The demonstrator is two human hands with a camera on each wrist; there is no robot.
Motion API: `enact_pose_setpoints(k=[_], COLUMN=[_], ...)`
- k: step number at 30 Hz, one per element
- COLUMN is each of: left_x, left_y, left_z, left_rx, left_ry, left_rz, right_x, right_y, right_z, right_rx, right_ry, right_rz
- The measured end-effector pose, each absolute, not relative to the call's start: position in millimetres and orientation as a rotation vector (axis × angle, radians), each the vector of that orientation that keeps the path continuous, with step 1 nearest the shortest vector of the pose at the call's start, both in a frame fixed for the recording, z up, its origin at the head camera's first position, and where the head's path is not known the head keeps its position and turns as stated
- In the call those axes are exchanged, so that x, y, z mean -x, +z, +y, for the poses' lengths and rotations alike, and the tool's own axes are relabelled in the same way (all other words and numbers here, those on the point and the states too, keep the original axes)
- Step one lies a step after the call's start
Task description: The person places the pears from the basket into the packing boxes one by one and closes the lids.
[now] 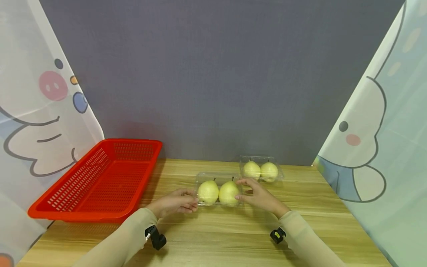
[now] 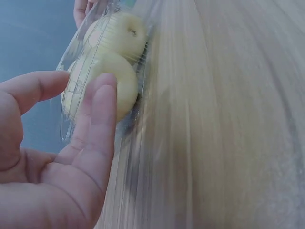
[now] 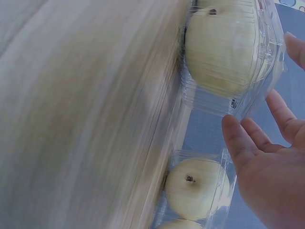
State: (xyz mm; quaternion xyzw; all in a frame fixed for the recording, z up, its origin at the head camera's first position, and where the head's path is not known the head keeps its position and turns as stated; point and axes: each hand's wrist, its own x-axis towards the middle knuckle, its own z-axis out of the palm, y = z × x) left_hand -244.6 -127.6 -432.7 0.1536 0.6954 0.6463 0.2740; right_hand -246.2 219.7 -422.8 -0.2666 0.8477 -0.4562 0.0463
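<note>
A clear plastic clamshell box (image 1: 218,178) holding two pale yellow pears (image 1: 208,192) sits on the wooden table between both hands. At its left end is my left hand (image 1: 176,202), thumb and fingers spread around that end; the left wrist view shows the fingertips (image 2: 106,88) overlapping the plastic. My right hand (image 1: 259,196) reaches to the opposite end, its fingers slightly bent. In the right wrist view, its fingertips (image 3: 229,123) are right at the box's edge. Behind my right hand stands a second clear box (image 1: 245,159) with two similar pears (image 1: 268,171).
To the left is a red plastic basket (image 1: 133,202) with perforated sides and nothing inside. A dark grey panel (image 1: 207,81) rises behind the wooden table (image 1: 207,241). Printed cartoon curtains (image 1: 360,155) hang at both sides.
</note>
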Motion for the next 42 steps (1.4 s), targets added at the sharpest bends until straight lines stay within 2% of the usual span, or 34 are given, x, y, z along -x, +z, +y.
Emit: enact_pose_setpoints(k=[16,24,34,42], left_x=[244.1,244.7,242.6,241.6], left_y=[-435.7,-435.9,-435.1,-433.1], left_z=[-125.9,-125.4,-123.9,-124.2], left_rx=[-0.369,-0.362,-0.354,-0.357], left_ry=[1.787,1.791,1.793,1.785], left_rz=[1.845,1.842,1.845,1.851], right_x=[246.5,240.6,239.8,234.4], right_y=[-422.9,-421.8,-428.3,-434.9], right_z=[222.7,228.9,239.8,241.2], right_rx=[0.785,0.622,0.55,0.417], right_ry=[-1.393,-1.427,-1.493,-1.689], right_rz=[2.573,2.54,2.473,2.087])
